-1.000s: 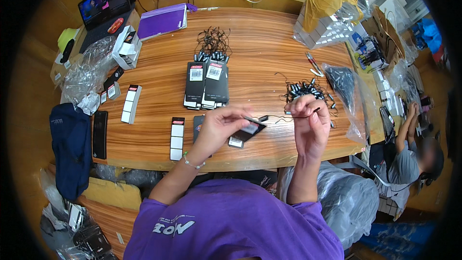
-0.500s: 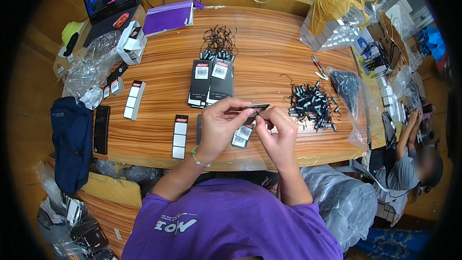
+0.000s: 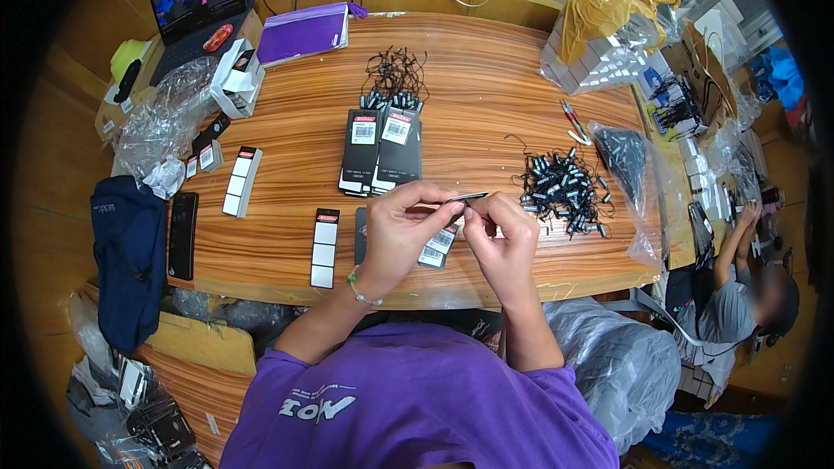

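Observation:
My left hand (image 3: 402, 227) and my right hand (image 3: 501, 234) meet over the near edge of the wooden table (image 3: 486, 78). Together they pinch a thin black cable piece (image 3: 467, 197) at fingertip height, and a small black package (image 3: 440, 244) with a white label hangs under the left fingers. A loose heap of black cables with grey ends (image 3: 563, 184) lies just right of my right hand. Two stacked rows of black packages (image 3: 380, 150) lie beyond my hands.
A label strip (image 3: 325, 247) lies left of my hands, another (image 3: 241, 181) farther left. A clear bag of cables (image 3: 638, 175), a tangle of cables (image 3: 396, 72), a purple folder (image 3: 304, 34) and a laptop (image 3: 195, 2) are around. Another person (image 3: 751, 295) sits at the right.
My right hand has come in from the cable heap toward my left hand, and both hands now close together on the cable piece and package.

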`<state>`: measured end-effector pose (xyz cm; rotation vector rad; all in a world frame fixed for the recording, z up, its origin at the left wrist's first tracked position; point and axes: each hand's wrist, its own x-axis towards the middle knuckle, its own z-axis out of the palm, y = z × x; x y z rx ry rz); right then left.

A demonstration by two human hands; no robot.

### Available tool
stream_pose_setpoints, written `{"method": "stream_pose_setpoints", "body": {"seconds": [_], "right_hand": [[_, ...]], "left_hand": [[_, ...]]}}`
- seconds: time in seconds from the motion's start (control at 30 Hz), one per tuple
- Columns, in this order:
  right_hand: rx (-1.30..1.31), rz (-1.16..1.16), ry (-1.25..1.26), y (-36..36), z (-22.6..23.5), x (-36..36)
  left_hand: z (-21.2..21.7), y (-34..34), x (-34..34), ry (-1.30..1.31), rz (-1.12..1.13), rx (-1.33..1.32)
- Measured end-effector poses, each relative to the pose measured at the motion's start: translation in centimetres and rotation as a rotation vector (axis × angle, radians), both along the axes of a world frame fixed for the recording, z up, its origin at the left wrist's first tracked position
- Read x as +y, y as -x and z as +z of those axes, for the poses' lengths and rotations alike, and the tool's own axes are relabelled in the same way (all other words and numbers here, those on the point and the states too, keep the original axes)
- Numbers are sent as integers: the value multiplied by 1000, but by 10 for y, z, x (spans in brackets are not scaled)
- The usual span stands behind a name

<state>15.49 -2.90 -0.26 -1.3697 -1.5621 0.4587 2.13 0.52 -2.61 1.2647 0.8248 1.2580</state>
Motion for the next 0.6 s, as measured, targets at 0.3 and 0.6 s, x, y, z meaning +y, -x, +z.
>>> {"method": "stream_pose_setpoints", "body": {"seconds": [0.3, 0.6], "right_hand": [[-95, -20, -38, 0, -3, 1], [-49, -10, 13, 0, -1, 2]], "left_hand": [[-1, -1, 0, 16, -12, -43], [-3, 1, 1, -5, -35, 6]]}}
